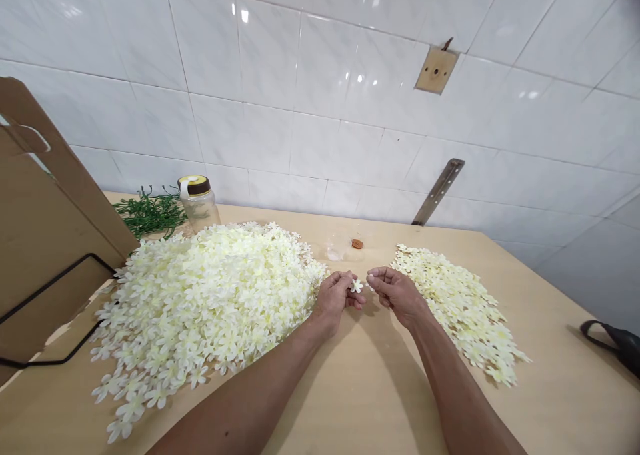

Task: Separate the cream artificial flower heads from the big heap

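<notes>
A big heap of cream-white fabric flower petals (210,295) covers the left half of the wooden table (360,388). A smaller, flatter pile of similar petals (460,308) lies on the right. Between the two piles my left hand (335,298) pinches a small white flower (357,286) at its fingertips. My right hand (397,292) is closed in a pinch just right of that flower, its fingertips almost touching it. What the right fingers hold, if anything, is too small to see.
A cardboard box with a black wire handle (45,242) stands at the left edge. Green plastic sprigs (150,215) and a clear jar with a yellow-brown lid (199,202) sit behind the big heap. A small brown object (357,244) lies near the tiled wall. A black item (615,342) lies at far right.
</notes>
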A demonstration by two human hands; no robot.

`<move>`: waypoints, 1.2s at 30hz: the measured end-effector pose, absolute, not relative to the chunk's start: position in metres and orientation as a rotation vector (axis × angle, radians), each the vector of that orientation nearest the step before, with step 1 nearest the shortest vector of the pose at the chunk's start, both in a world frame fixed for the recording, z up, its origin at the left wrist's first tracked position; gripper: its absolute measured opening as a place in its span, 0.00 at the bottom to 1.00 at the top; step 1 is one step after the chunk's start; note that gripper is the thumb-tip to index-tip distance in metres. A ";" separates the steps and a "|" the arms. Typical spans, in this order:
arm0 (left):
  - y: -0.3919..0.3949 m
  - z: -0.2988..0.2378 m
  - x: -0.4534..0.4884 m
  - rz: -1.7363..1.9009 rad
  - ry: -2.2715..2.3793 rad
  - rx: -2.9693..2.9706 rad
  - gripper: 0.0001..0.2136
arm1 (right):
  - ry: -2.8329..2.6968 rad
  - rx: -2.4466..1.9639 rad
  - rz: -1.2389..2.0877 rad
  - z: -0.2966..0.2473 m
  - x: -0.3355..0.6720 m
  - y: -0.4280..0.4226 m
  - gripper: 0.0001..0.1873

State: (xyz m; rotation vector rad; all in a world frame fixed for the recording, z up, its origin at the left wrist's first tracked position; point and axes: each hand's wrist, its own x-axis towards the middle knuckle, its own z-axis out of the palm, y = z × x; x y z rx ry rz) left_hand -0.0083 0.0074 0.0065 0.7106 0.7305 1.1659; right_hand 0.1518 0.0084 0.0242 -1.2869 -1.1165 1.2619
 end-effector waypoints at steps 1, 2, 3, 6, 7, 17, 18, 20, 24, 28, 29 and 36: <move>0.007 0.006 -0.008 1.166 0.737 0.719 0.14 | -1.117 -1.281 1.270 0.024 0.152 0.009 0.26; 0.007 0.006 -0.008 1.167 0.742 0.724 0.14 | -1.114 -1.278 1.279 0.023 0.152 0.009 0.25; 0.007 0.006 -0.008 1.168 0.746 0.727 0.15 | -1.112 -1.277 1.291 0.024 0.152 0.008 0.25; 0.008 0.005 -0.008 1.170 0.748 0.725 0.16 | -1.110 -1.267 1.316 0.026 0.151 0.007 0.24; 0.008 0.005 -0.008 1.172 0.747 0.723 0.16 | -1.113 -1.260 1.322 0.026 0.150 0.007 0.25; 0.008 0.005 -0.009 1.175 0.749 0.726 0.17 | -1.135 -1.268 1.205 0.028 0.147 0.007 0.25; 0.008 0.005 -0.009 1.177 0.744 0.730 0.17 | -1.134 -1.273 1.195 0.029 0.147 0.007 0.25; 0.009 0.004 -0.009 1.185 0.733 0.741 0.17 | -1.139 -1.279 1.186 0.030 0.145 0.007 0.24; 0.008 0.004 -0.008 1.189 0.731 0.770 0.17 | -1.153 -1.279 1.199 0.030 0.142 0.006 0.24; 0.005 0.005 -0.006 1.188 0.780 0.842 0.14 | -1.156 -1.285 1.217 0.028 0.139 0.005 0.24; 0.005 0.005 -0.006 1.191 0.792 0.867 0.14 | -1.151 -1.287 1.221 0.028 0.138 0.005 0.24; 0.005 -0.004 -0.003 1.188 0.871 1.035 0.10 | -1.156 -1.342 1.143 0.030 0.135 0.004 0.24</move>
